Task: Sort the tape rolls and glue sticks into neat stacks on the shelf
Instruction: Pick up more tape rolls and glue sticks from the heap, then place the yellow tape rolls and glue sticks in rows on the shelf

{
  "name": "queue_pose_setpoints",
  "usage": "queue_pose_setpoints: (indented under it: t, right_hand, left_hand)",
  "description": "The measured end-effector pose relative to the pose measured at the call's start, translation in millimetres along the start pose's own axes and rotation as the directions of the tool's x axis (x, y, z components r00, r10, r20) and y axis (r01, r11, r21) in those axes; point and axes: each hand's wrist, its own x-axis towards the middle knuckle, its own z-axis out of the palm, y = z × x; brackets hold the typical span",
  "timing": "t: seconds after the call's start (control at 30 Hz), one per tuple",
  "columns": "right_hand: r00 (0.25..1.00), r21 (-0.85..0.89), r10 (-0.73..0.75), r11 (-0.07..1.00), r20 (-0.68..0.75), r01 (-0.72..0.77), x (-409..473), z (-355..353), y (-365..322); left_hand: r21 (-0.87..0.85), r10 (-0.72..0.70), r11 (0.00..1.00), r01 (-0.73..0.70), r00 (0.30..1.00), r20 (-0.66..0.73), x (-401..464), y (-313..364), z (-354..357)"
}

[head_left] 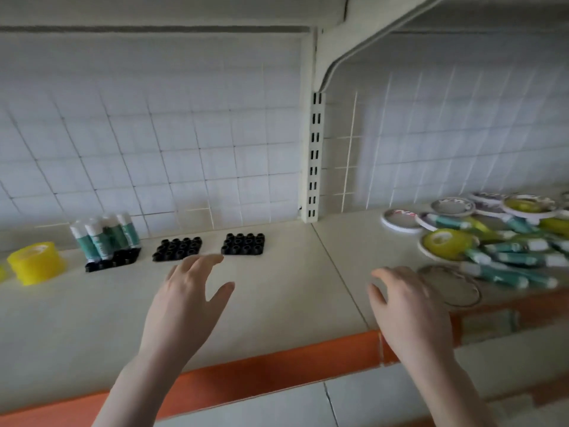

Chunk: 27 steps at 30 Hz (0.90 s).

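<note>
A stack of yellow tape rolls (36,262) stands at the far left of the cream shelf (277,291). Beside it, several teal-and-white glue sticks (104,237) stand upright in a black holder tray (114,261). Two more black holder trays (178,249) (244,243) hold nothing. At the right lies a mixed pile of glue sticks (520,260), yellow tape rolls (446,241) and clear tape rolls (452,288). My left hand (187,300) hovers over the shelf's middle, fingers spread, holding nothing. My right hand (406,306) reaches toward the pile, fingers relaxed, holding nothing.
A slotted white upright post (314,155) divides the wire-grid back wall. An orange strip (277,365) runs along the shelf's front edge. An upper shelf bracket (354,47) curves overhead at the right. The right side of the view is motion-blurred.
</note>
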Motion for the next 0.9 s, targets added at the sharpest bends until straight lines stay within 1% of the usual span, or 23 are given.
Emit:
queue_pose_setpoints:
  t: [0.1, 0.2, 0.3, 0.37, 0.47, 0.57, 0.67, 0.8, 0.9]
  right_hand:
    - [0.994, -0.005, -0.089, 0.996, -0.066, 0.089, 32.2, 0.1, 78.7]
    - [0.988, -0.002, -0.145, 0.989, -0.059, 0.145, 56.1, -3.9, 146.0]
    - [0.990, 0.017, -0.131, 0.991, -0.058, 0.133, 65.3, -10.2, 189.2]
    - [0.990, 0.041, -0.129, 0.990, -0.050, 0.131, 71.1, -12.8, 211.4]
    - [0.987, 0.092, -0.161, 0.983, 0.005, 0.160, 77.2, -11.6, 235.5]
    - [0.979, 0.146, -0.203, 0.969, 0.021, 0.198, 78.1, -13.2, 251.0]
    - [0.973, 0.167, -0.229, 0.960, -0.001, 0.226, 76.6, -14.0, 256.3]
    - [0.965, 0.206, -0.259, 0.943, -0.047, 0.263, 76.0, -12.5, 255.0]
    - [0.958, 0.255, -0.273, 0.924, -0.081, 0.285, 75.6, -11.2, 251.2]
  left_hand:
    - [-0.011, -0.044, 0.999, 0.044, 0.999, -0.030, 3.8, 63.4, 51.0]
    - [-0.039, -0.096, 0.995, 0.095, 0.995, -0.016, 2.9, 120.9, 94.6]
    - [-0.034, -0.100, 0.994, 0.102, 0.994, 0.043, -1.1, 162.3, 122.0]
    - [-0.029, -0.095, 0.995, 0.097, 0.994, 0.046, -2.5, 183.8, 132.9]
    - [-0.037, -0.088, 0.995, 0.089, 0.995, 0.037, -4.4, 207.1, 143.7]
    - [-0.048, -0.060, 0.997, 0.065, 0.995, 0.086, -11.0, 224.5, 155.4]
    - [-0.080, -0.007, 0.997, 0.021, 0.986, 0.169, -15.5, 235.9, 164.8]
    - [-0.125, 0.084, 0.991, -0.057, 0.971, 0.223, -20.2, 239.4, 171.4]
    - [-0.119, 0.102, 0.990, -0.073, 0.959, 0.265, -22.5, 238.3, 171.4]
